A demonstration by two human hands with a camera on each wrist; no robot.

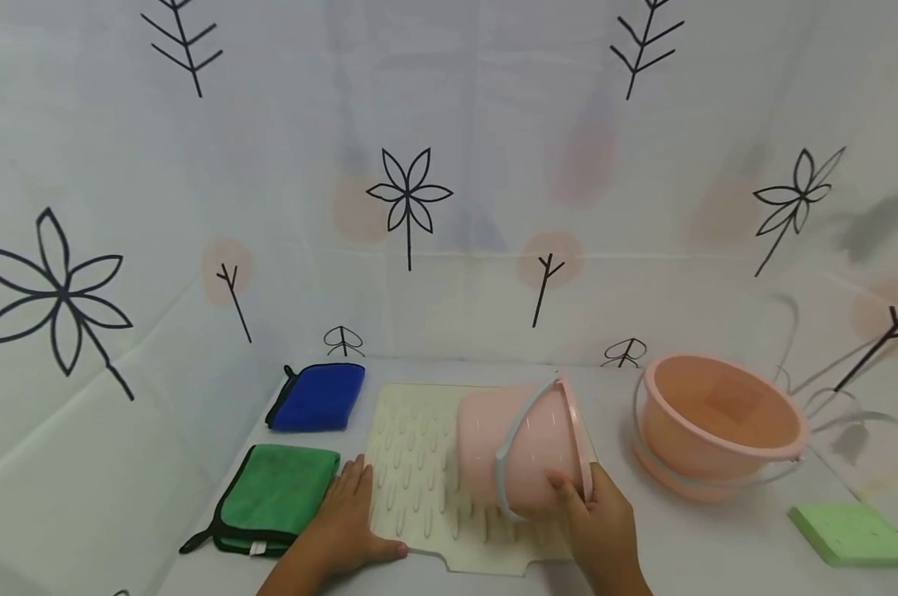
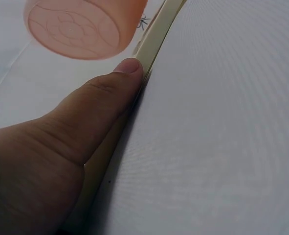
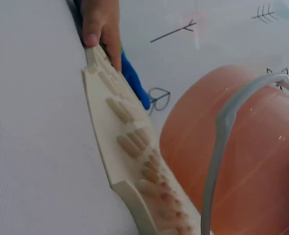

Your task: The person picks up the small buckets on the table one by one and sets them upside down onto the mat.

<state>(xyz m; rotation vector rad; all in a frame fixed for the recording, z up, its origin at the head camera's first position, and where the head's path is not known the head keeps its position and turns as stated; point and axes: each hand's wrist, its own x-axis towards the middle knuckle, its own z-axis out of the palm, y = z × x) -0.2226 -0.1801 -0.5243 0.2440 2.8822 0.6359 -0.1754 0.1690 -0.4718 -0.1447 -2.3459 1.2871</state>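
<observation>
Prob. pouring: gripping tipped bucket [image 1: 534, 447] w/ R hand [image 1: 605, 526]; touching washboard [image 1: 411, 480] just right of straight-fingered L hand [image 1: 346, 517]. Next, prob.: tilt more.

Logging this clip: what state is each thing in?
Pink bucket: tipped on its side, held in the right grip
Ridged board: lying flat, left grip touching its near left corner
Peach bucket: upright, uncovered
Blue cloth: folded
Green cloth: folded
Green sponge: lying flat
</observation>
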